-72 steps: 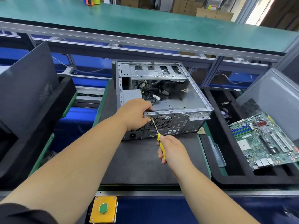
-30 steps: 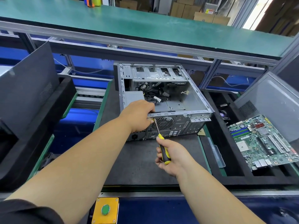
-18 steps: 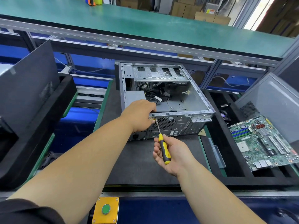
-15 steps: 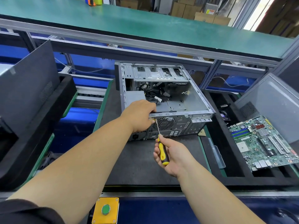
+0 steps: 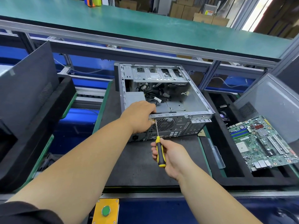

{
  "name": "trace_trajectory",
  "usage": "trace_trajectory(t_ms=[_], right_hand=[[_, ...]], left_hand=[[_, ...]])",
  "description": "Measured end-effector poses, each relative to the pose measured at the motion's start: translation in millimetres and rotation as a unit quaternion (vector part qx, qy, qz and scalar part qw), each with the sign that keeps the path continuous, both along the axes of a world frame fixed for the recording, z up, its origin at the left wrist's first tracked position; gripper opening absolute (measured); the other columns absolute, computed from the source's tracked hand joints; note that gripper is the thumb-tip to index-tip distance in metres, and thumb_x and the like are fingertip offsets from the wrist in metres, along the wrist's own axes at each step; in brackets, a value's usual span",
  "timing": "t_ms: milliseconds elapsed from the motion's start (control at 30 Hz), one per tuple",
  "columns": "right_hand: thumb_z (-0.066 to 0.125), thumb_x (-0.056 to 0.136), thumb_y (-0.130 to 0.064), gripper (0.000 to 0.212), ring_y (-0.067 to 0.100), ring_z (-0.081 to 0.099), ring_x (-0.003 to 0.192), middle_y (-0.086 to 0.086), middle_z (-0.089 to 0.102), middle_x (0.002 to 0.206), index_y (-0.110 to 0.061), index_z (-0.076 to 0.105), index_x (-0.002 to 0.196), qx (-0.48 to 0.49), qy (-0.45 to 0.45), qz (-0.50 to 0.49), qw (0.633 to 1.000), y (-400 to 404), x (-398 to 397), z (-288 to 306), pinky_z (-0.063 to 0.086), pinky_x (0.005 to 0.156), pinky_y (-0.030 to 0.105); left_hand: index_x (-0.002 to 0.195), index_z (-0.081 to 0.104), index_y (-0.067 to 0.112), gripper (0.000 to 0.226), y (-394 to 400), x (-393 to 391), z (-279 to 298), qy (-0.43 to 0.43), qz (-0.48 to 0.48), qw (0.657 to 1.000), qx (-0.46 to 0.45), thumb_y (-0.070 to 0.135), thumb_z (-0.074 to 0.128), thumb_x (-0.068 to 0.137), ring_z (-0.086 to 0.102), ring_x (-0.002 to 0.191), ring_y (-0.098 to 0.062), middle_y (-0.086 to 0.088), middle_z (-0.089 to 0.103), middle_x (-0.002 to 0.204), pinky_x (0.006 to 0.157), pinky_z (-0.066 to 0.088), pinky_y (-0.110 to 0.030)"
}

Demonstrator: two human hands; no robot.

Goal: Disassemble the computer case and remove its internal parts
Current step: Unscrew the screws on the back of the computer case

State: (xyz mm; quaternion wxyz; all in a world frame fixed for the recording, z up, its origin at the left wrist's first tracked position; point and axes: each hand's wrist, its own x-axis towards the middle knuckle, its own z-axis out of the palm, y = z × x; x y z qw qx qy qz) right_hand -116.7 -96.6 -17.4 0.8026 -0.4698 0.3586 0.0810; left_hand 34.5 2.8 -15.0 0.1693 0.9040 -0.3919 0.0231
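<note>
Gripping screwdriver [image 5: 160, 152], right hand [image 5: 171, 157]; tip seemingly at left fingers [image 5: 149, 121]

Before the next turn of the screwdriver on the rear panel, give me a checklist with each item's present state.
1. Right hand grips the screwdriver handle: ok.
2. Screwdriver tip at the rear panel's upper edge, beside the fan grille: ok.
3. Tip seated in a screw head: cannot tell, too small and partly hidden by the left hand.
4. Left hand steadies the computer case at its rear top edge: ok.
5. Case lies flat on the dark mat, open side up: ok.
6. Motherboard already out, in the tray on the right: ok.
</note>
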Motion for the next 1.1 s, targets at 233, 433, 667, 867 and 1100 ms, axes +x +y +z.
trace_trajectory(t_ms=[233,433,667,867,1100], right_hand=[[0.058,0.099,-0.026,0.018,0.013,0.052,0.043,0.007,0.063,0.082,-0.01,0.058,0.092,-0.119,0.015,0.033,0.992,0,-1,0,0.045,0.046,0.026],[0.066,0.093,-0.022,0.016,0.009,0.043,0.039,0.004,0.058,0.071,-0.013,0.052,0.092,-0.083,-0.007,0.017,0.996,-2,-3,-7,0.042,0.042,0.022],[0.053,0.1,-0.031,0.033,0.011,0.046,0.04,0.007,0.058,0.061,-0.001,0.063,0.091,-0.044,0.017,0.0,0.999,-7,-1,-4,0.045,0.044,0.024],[0.046,0.104,-0.033,0.043,0.011,0.048,0.042,0.005,0.062,0.065,-0.004,0.067,0.081,-0.051,0.036,0.006,0.998,-9,-3,2,0.045,0.045,0.023],[0.056,0.099,-0.04,0.033,0.011,0.049,0.037,0.002,0.063,0.075,-0.01,0.065,0.088,-0.102,0.057,0.006,0.993,-2,-4,1,0.043,0.04,0.022]], left_hand=[[0.111,0.055,0.023,0.032,0,1,-1,-0.004,-0.001,1.0,-0.001,0.038,0.067,0.085,0.05,0.104,-0.019,0.003,0.058,0.107,0.086,0.042,-0.033],[0.11,0.056,0.023,0.031,0,1,-2,-0.004,-0.001,1.0,-0.005,0.038,0.067,0.085,0.049,0.103,-0.018,0.004,0.058,0.106,0.082,0.039,-0.031],[0.109,0.056,0.024,0.03,0,1,-1,-0.003,0.0,1.0,-0.004,0.038,0.067,0.084,0.049,0.102,-0.018,0.004,0.058,0.105,0.084,0.041,-0.032],[0.106,0.055,0.025,0.028,-1,0,-1,-0.005,0.001,1.0,-0.003,0.038,0.067,0.085,0.048,0.099,-0.018,0.005,0.056,0.102,0.08,0.039,-0.031],[0.108,0.056,0.023,0.029,0,-1,0,-0.006,-0.002,1.0,-0.003,0.037,0.067,0.085,0.049,0.102,-0.018,0.004,0.058,0.105,0.083,0.041,-0.032]])
